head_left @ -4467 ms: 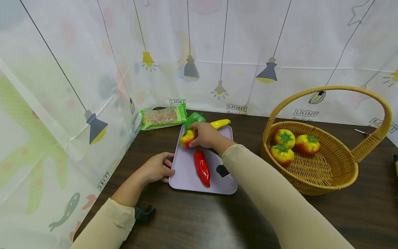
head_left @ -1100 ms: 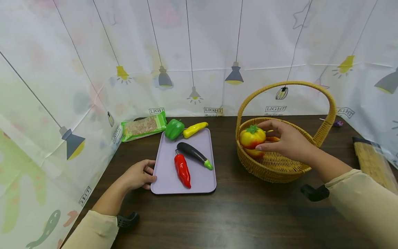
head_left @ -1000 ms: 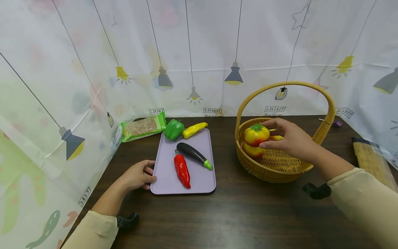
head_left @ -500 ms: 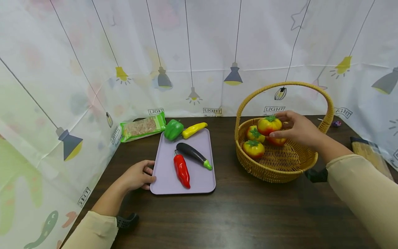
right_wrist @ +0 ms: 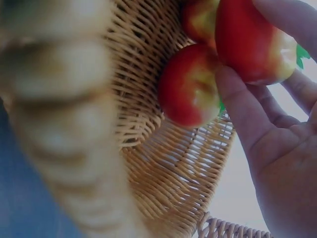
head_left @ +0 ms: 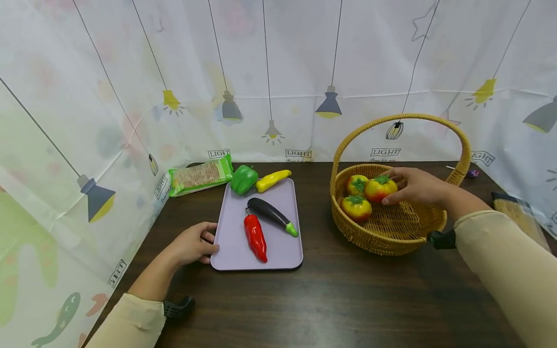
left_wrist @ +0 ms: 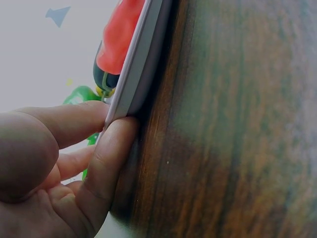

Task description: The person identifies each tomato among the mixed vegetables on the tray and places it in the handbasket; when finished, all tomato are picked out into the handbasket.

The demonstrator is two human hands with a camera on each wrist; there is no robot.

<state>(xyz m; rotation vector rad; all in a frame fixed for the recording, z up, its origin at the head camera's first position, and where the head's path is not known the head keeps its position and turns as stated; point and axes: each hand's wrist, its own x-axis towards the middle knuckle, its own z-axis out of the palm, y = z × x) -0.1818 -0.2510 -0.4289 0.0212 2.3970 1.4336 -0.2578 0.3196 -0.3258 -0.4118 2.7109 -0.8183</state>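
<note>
At the tray's left edge my left hand (head_left: 193, 244) pinches the rim of the lilac tray (head_left: 280, 253); the left wrist view has its fingertips on both sides of that edge. On the tray lie a red chili pepper (head_left: 255, 238), an eggplant (head_left: 271, 214), a green bell pepper (head_left: 244, 179) and a yellow pepper (head_left: 273, 181). My right hand (head_left: 419, 186) reaches into the wicker basket (head_left: 383, 247) and holds a red-yellow tomato (head_left: 376, 190) between thumb and fingers. Two similar tomatoes (head_left: 356, 208) sit beside it. The basket's floor beneath the hand is hidden.
A green-and-clear food packet (head_left: 202, 175) lies at the back left. The basket's handle (head_left: 400, 116) arches above the right hand. At the far right are a lollipop (head_left: 472, 173) and a wooden board (head_left: 520, 217). A printed curtain (head_left: 278, 72) hangs behind the table.
Earlier my right hand was over the tray at a red-yellow tomato; it then held one above the basket's left side. Since, hand and tomato have moved right and down into the basket. Left hand stays.
</note>
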